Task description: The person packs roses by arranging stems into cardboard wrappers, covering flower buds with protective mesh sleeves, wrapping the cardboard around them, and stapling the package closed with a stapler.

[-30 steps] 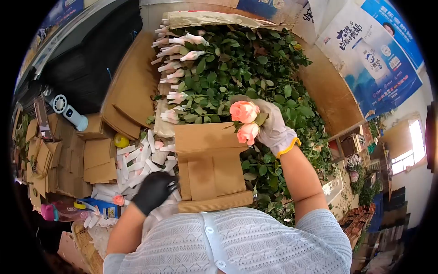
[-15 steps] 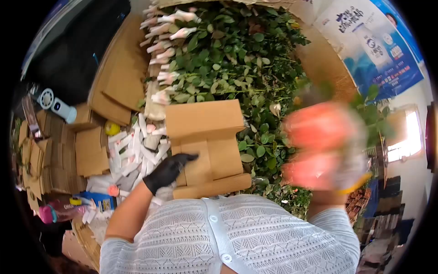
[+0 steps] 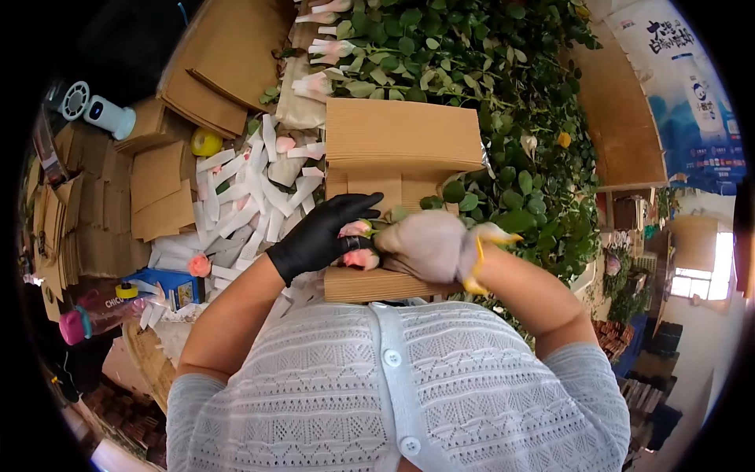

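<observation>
My left hand [image 3: 326,234], in a black glove, is at two pink roses [image 3: 359,259] with its fingers around the blooms, one finger lying across between them. My right hand [image 3: 429,245], in a pale grey glove with a yellow cuff, is closed around the stems just right of the blooms; its fingertips are partly hidden. Both hands are over a folded piece of brown corrugated cardboard [image 3: 401,135], its far flap raised and its near edge close to my body. Green leaves stick out beyond the right hand.
Many leafy rose stems [image 3: 472,59] fill the back, some blooms wrapped in white sleeves [image 3: 314,82]. Loose white sleeves [image 3: 263,189] are heaped left of the cardboard. Farther left are stacked cardboard sheets [image 3: 94,212], yellow tape [image 3: 206,142], a small fan [image 3: 106,116] and a pink bottle [image 3: 90,318].
My right hand has brought the pink roses from the right side in over the cardboard. My left hand has moved right, onto the blooms. The view has shifted.
</observation>
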Motion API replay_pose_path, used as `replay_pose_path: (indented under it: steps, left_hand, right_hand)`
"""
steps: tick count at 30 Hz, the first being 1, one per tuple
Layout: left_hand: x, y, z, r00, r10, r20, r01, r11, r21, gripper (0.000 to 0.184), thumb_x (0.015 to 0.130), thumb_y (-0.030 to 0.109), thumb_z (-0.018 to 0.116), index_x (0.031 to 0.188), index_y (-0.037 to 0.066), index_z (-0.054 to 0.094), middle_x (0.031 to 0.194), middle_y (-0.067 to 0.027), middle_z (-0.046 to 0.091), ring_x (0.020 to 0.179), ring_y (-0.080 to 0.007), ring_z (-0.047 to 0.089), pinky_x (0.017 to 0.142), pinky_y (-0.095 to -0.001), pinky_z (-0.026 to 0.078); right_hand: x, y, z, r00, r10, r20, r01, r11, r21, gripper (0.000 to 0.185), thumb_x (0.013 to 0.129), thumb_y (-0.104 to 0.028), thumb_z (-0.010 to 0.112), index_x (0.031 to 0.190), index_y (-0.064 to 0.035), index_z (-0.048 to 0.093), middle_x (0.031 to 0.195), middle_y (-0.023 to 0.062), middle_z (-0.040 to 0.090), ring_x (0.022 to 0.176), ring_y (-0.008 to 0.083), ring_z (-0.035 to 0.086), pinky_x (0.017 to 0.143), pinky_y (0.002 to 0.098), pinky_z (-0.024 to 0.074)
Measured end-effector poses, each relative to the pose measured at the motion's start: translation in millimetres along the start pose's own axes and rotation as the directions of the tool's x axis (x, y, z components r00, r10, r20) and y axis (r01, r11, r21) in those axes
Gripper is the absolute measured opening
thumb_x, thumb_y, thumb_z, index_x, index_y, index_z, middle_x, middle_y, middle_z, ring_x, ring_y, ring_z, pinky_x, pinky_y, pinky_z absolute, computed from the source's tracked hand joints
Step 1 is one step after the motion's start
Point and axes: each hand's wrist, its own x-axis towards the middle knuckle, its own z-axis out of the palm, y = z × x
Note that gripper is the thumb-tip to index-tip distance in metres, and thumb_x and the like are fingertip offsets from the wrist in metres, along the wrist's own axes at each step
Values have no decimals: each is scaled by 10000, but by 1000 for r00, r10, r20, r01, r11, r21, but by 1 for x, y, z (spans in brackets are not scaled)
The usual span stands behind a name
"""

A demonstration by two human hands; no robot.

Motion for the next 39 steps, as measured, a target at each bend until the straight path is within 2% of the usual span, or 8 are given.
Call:
replay_pose_path:
  steps: [10, 12, 16, 20, 21, 23, 30, 39]
  left_hand:
    - [-14, -8, 3, 976, 219, 6, -205, 904, 376, 458, 697, 52, 753, 1144, 120, 676, 1271, -155, 569, 1174, -299, 548, 972, -373, 454]
    - [-18, 8, -3, 986, 140, 90, -164, 915, 368, 616, 659, 212, 832, 1233, 133, 622, 1281, -154, 561, 1201, -317, 520, 993, -401, 432]
    - [-18, 10, -4, 994, 68, 87, -88, 962, 257, 630, 690, 306, 815, 1239, 105, 580, 1192, -151, 596, 1141, -335, 526, 968, -420, 428]
    - [-18, -1, -5, 950, 289, 121, -312, 842, 439, 543, 683, 298, 815, 1160, 118, 627, 1109, -140, 644, 1089, -335, 584, 937, -423, 439]
    - [-17, -3, -3, 948, 304, 95, -315, 849, 425, 530, 674, 292, 815, 1141, 116, 637, 1079, -141, 654, 1087, -339, 589, 917, -428, 445]
    - [-17, -20, -1, 955, 278, 103, -295, 861, 414, 508, 655, 281, 808, 1104, 102, 653, 1014, -135, 673, 1061, -353, 608, 867, -446, 457]
    - [-20, -37, -5, 949, 288, 130, -316, 856, 410, 500, 700, 276, 782, 1160, 137, 644, 1072, -57, 671, 1075, -303, 602, 904, -430, 454]
    - [-18, -24, -8, 947, 282, 154, -320, 862, 392, 538, 717, 274, 744, 1220, 143, 609, 1328, -186, 511, 1189, -373, 519, 976, -459, 428]
  right_hand:
    - [-11, 11, -4, 998, -46, -48, 59, 947, 317, 243, 813, -259, 589, 897, -46, 671, 805, 206, 644, 748, 353, 641, 685, 395, 508]
    - [-45, 27, -10, 851, -71, -520, 346, 821, 454, 290, 879, -296, 540, 1007, -77, 682, 856, 195, 663, 776, 343, 655, 675, 407, 523]
    - [-71, 52, 1, 849, 523, -74, -520, 853, 48, 304, 917, -243, 535, 1188, -127, 610, 951, 168, 661, 841, 341, 642, 713, 387, 517]
    - [-70, 103, 61, 875, 167, -454, -61, 969, 239, 294, 934, -286, 501, 1151, -140, 637, 977, 158, 669, 901, 320, 642, 757, 387, 529]
    - [-73, 90, -4, 910, 415, -23, -394, 879, 270, 229, 926, -255, 525, 1045, -112, 658, 917, 151, 665, 876, 305, 641, 745, 384, 528]
    - [-69, 110, -31, 577, 582, -573, -189, 778, 600, 111, 874, -114, 542, 922, -53, 621, 773, 143, 627, 745, 316, 618, 663, 421, 503]
    - [30, 233, -56, 587, 192, -786, -537, 819, -201, 319, 720, -133, 637, 1020, -39, 583, 894, 168, 635, 859, 377, 622, 699, 462, 509]
    - [-35, 199, -153, 468, 115, -876, -610, 759, -227, 232, 826, -83, 569, 1056, -62, 564, 775, 136, 628, 719, 293, 622, 664, 411, 518]
